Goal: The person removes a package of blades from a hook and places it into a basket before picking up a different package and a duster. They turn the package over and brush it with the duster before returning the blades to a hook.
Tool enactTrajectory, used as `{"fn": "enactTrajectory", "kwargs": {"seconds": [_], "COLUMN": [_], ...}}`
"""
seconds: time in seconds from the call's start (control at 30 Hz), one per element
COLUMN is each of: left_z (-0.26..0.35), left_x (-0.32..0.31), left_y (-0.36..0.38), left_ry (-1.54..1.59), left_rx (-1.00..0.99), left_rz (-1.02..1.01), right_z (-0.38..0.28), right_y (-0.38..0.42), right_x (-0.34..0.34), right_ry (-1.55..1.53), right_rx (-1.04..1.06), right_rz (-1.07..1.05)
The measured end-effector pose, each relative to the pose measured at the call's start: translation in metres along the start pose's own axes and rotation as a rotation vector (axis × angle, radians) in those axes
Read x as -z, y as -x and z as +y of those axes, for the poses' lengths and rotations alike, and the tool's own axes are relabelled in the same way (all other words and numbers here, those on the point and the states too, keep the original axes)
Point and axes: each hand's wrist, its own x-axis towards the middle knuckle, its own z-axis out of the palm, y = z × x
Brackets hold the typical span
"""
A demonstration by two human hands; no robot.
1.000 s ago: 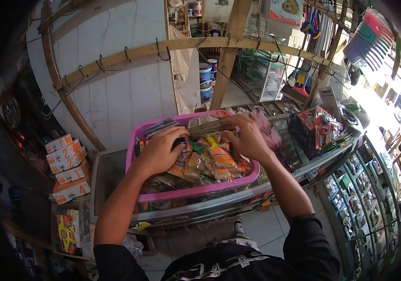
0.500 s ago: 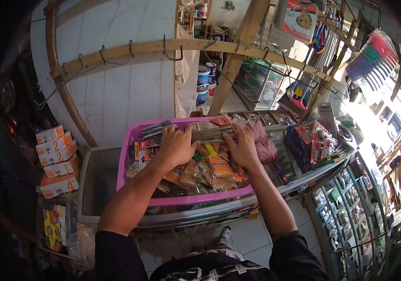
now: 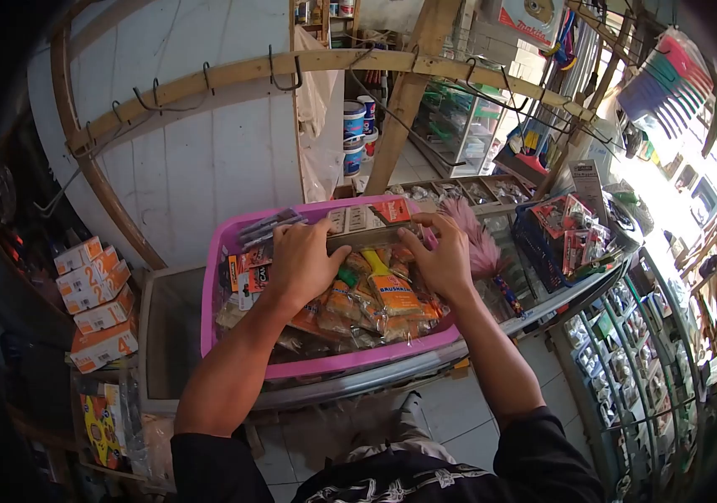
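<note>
A stack of flat printed packs (image 3: 367,221), beige with a red corner, lies between my hands at the back of a pink plastic tub (image 3: 337,364). My left hand (image 3: 301,261) grips the stack's left end, thumb along the near edge. At the opposite end my right hand (image 3: 440,258) has its fingers on top and its thumb in front. Just below sit packaged brushes (image 3: 396,295) in orange-labelled clear wrappers, one with a yellow handle. Orange-and-black carded packs (image 3: 251,272) and dark slim packs (image 3: 268,225) fill the tub's left side.
The tub rests on a glass display counter (image 3: 170,335). Right of it are a pink feather duster (image 3: 477,243) and a dark basket of carded goods (image 3: 566,239). Orange-white boxes (image 3: 94,285) are stacked at left. A wooden rail with hooks (image 3: 325,60) crosses above.
The stack now tilts so its printed top face shows more, with my hands still at its ends. The camera view has shifted slightly.
</note>
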Motion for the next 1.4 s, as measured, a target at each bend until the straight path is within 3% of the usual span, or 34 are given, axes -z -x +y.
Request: {"fn": "enactTrajectory", "kwargs": {"seconds": [0.27,0.43,0.53,0.63,0.77,0.83,1.0,1.07,1.17,1.4], "left_z": [0.009,0.014,0.029,0.016,0.014,0.015,0.018,0.016,0.010,0.040], "left_x": [0.005,0.003,0.019,0.005,-0.017,-0.024,-0.038,-0.039,-0.042,-0.026], "left_y": [-0.001,-0.006,-0.031,-0.066,-0.101,-0.113,-0.116,-0.122,-0.140,-0.130], "left_ry": [-0.082,-0.244,-0.180,0.030,0.118,0.143,-0.003,0.047,0.237,0.153], "left_rx": [0.054,-0.028,-0.048,-0.233,-0.202,-0.209,-0.172,-0.162,-0.061,-0.042], "left_rz": [-0.003,-0.019,-0.266,-0.403,-0.657,-0.770,-0.726,-0.773,-0.999,-1.031], "right_z": [-0.001,0.007,0.006,0.007,0.021,0.019,0.017,0.016,0.017,0.028], "right_y": [-0.001,0.000,-0.002,-0.001,-0.003,-0.004,-0.006,-0.004,-0.002,-0.006], "right_x": [0.004,0.000,0.003,0.004,-0.005,-0.003,0.000,-0.002,0.000,0.004], "right_ry": [-0.143,-0.181,-0.171,-0.178,-0.130,-0.100,-0.089,-0.095,-0.136,-0.305], "right_rx": [-0.091,0.033,0.033,0.018,0.071,-0.024,-0.063,-0.071,-0.091,-0.222], "right_rz": [0.009,0.051,0.015,-0.002,0.055,-0.006,-0.048,-0.047,-0.040,-0.008]}}
